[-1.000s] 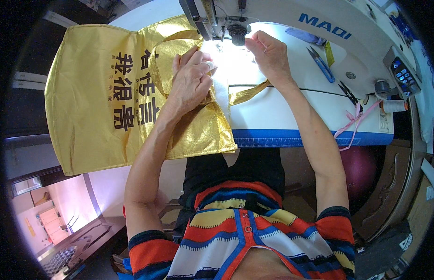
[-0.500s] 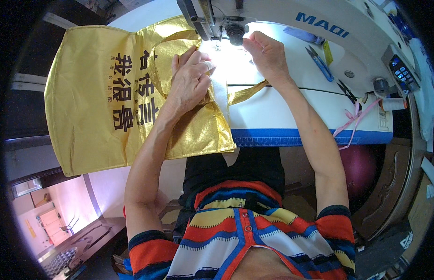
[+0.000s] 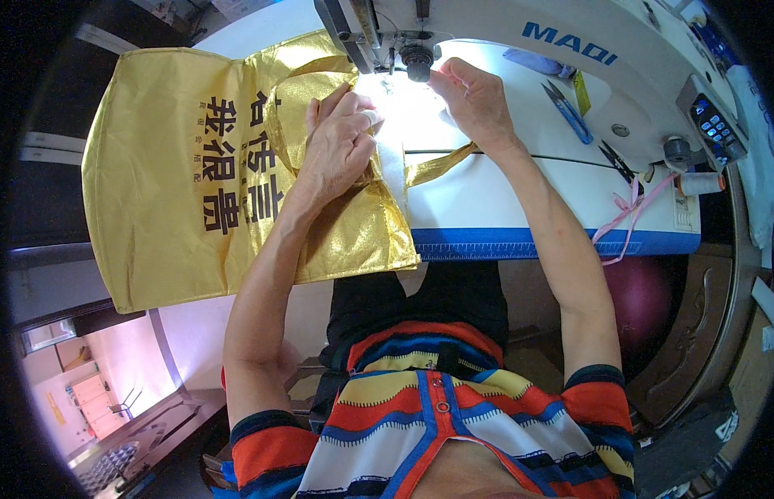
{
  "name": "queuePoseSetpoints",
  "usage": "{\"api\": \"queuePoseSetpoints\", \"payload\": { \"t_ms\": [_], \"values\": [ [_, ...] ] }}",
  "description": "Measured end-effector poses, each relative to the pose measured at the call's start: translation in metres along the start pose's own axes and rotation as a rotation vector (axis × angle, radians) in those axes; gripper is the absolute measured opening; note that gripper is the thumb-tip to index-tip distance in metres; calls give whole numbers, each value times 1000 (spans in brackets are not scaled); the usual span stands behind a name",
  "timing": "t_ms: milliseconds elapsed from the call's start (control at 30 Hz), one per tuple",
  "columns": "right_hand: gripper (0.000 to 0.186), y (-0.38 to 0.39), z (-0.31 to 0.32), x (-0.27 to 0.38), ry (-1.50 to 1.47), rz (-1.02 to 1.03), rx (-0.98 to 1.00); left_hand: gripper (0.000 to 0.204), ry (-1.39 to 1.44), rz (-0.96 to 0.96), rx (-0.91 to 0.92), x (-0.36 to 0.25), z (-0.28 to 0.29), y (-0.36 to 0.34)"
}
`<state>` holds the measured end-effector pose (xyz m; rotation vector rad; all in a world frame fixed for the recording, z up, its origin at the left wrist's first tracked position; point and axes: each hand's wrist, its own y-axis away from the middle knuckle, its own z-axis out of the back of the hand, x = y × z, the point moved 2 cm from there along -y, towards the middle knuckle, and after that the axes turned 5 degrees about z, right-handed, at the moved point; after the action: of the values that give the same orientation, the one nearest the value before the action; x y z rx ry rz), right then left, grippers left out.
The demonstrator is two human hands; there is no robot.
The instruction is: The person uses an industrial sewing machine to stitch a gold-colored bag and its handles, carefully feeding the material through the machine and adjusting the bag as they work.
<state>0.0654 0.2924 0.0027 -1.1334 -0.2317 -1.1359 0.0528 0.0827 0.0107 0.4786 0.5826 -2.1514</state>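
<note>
A shiny gold tote bag (image 3: 167, 175) with dark printed characters lies flat on the left of the sewing machine (image 3: 570, 25). My left hand (image 3: 341, 137) has bent fingers closed on the bag's edge beside the needle area; a ring shows on one finger. To the right of the machine's black knob (image 3: 418, 62), my right hand (image 3: 477, 98) is pinched, and glare hides what is between its fingertips. Under my right wrist runs a gold strap (image 3: 437, 168), its lower end near the bag's edge. Bright lamp light washes out the needle area.
Blue-handled snips (image 3: 576, 123) and black scissors (image 3: 620, 162) lie on the white machine bed. A pink ribbon (image 3: 624, 214) hangs over its blue front edge (image 3: 478, 244) beside a thread spool (image 3: 700, 184). The control panel (image 3: 713, 129) stands at right.
Both hands and the gold bag stay in nearly the same place. The view has shifted very slightly.
</note>
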Motion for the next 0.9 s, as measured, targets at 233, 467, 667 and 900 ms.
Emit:
{"api": "queuePoseSetpoints", "payload": {
  "t_ms": [233, 467, 667, 900],
  "values": [
    [5, 0, 1, 6, 45, 6, 37, 37, 21, 16, -2, 1, 0, 1],
    [28, -2, 0, -2, -23, 124, -17, 36, 24, -8, -3, -1, 0, 0],
    [25, -1, -2, -1, -16, 95, -2, 35, 9, 1, -22, 1, -1, 1],
    [29, -2, -2, -5, -4, 71, 9, 36, 34, 17, -3, 2, 0, -3]
  ]
}}
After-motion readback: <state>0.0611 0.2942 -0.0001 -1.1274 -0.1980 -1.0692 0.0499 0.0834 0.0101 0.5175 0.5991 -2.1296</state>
